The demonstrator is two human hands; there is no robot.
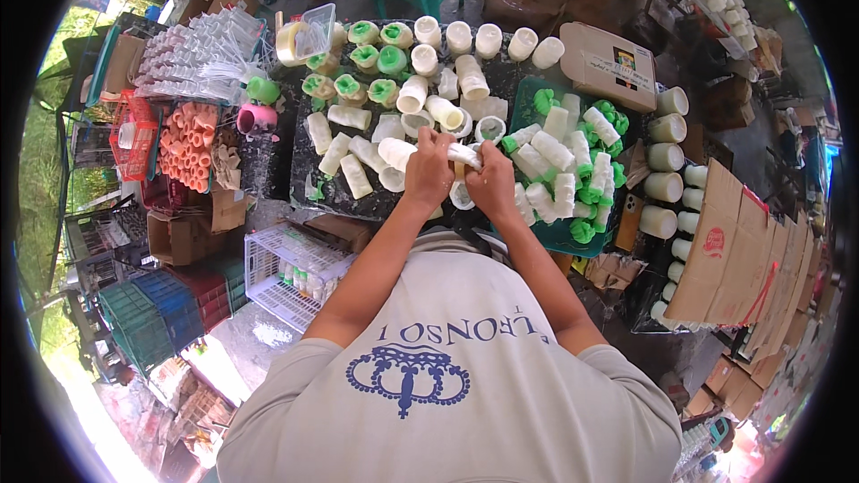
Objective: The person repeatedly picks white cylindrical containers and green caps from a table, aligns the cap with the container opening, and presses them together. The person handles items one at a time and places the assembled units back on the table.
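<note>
My left hand (428, 172) and my right hand (491, 181) are close together over a dark table (304, 170). Between them they hold a white plastic bottle (463, 155), which lies crosswise, with fingers of both hands wrapped around it. Just beyond my hands lie several loose white bottles (376, 152), some on their sides. To the right, a green tray (559, 234) holds white bottles with green caps (582, 161). More white bottles with green tops (380, 58) stand at the far side of the table.
A cardboard box (604, 63) sits at the back right. White jars (664, 170) line the right side beside folded cartons (743, 259). A white crate (286, 273), blue crates (148, 317) and a tray of orange pieces (188, 148) are on the left.
</note>
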